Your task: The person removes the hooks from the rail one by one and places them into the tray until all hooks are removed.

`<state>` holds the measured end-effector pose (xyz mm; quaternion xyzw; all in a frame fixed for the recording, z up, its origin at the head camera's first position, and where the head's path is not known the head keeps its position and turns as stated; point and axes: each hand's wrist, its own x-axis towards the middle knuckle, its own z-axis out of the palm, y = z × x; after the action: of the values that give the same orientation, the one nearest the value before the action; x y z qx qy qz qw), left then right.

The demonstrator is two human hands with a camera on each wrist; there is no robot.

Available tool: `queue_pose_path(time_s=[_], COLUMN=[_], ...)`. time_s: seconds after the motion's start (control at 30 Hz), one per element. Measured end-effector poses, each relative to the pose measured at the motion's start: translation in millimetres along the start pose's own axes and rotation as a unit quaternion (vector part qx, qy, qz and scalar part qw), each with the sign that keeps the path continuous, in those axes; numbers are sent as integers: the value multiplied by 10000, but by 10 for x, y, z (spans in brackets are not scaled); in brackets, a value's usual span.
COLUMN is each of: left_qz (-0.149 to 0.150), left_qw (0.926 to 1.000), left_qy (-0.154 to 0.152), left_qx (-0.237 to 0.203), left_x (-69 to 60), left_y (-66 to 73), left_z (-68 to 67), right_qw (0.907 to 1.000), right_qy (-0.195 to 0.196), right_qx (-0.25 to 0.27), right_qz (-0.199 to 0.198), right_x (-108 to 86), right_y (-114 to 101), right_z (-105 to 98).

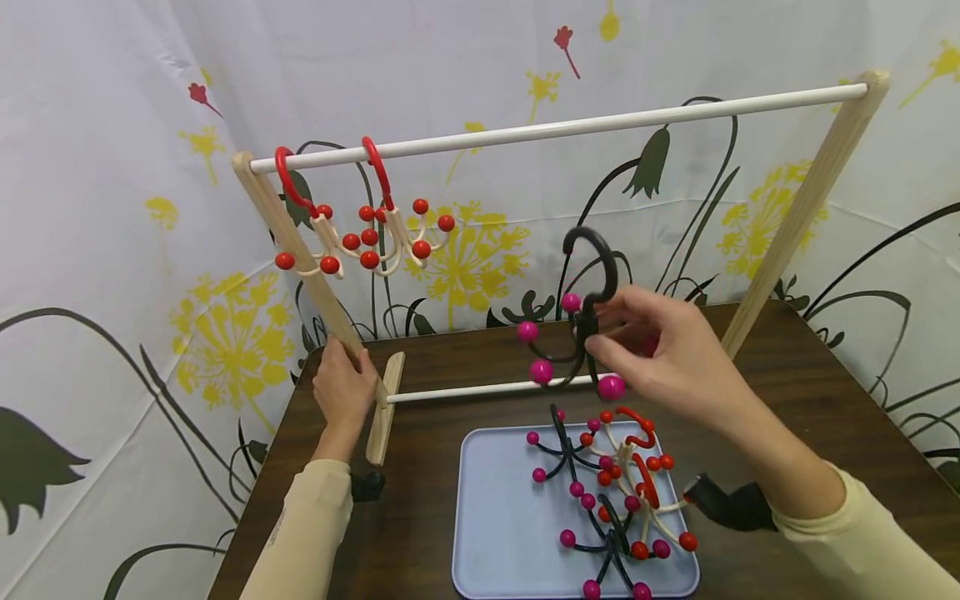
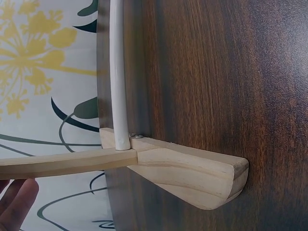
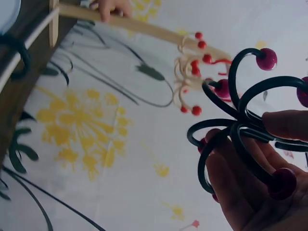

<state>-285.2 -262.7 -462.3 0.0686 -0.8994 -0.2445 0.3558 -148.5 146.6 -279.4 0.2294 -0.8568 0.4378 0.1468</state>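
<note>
The black hanger (image 1: 587,323) is in the air, lower than the rail (image 1: 555,129) and apart from it, pinched between the thumb and curled fingers of our right hand (image 1: 671,346); a loose pinch could let it twist or drop. Our left hand (image 1: 345,383) is wrapped round the post (image 1: 318,292), and if that slackened, a bump could, we think, rock the red hangers (image 1: 380,175) off.

A dark brown, wood-grained desk (image 1: 420,517) spreads across the near side. Past its far edge hangs a lightly creased white cloth (image 1: 420,75), printed with yellow blooms (image 1: 232,342) at left, centre and right. A large grey-green bellflower (image 1: 37,467) droops at near left; small red flowers (image 1: 197,93) sit higher up.
</note>
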Motion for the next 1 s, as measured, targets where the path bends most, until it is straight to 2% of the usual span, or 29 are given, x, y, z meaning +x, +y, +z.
queue_pose_path(time_s=[0.13,0.33,0.37,0.43,0.5,0.57,0.6,0.7,0.8,0.9,1.0], left_qz=[11,15,25,39,58,75,74,96,90,54,23], left_qw=[10000,10000,10000,10000,9999,9999,9999,9998,9998,9998,9999], left_qy=[5,63,70,66,85,99,104,134,146,154,112], left_qx=[-36,-41,-40,-41,-57,-71,-87,-101,-95,-90,-94], left_x=[-8,-22,-23,-24,-23,-20,-20,-3,3,-3,-10], left_y=[10,9,7,6,5,5,6,4,0,-3,3], left_z=[1,9,11,15,18,19,19,12,7,8,14], right_qw=[9982,9923,9894,9780,9615,9441,9382,9349,9362,9429,9546], right_qy=[-484,-1090,-1279,-1786,-2255,-2605,-2699,-2752,-2723,-2619,-2473], right_qx=[290,588,666,881,1074,1155,1167,1090,906,644,305], right_qz=[183,89,182,619,1145,1656,1824,1959,2029,1954,1633], right_x=[-331,-755,-819,-939,-1043,-1134,-1177,-1286,-1350,-1387,-1419], right_y=[3,16,27,61,113,184,222,329,395,428,472], right_z=[222,631,704,849,1009,1161,1237,1445,1582,1672,1730])
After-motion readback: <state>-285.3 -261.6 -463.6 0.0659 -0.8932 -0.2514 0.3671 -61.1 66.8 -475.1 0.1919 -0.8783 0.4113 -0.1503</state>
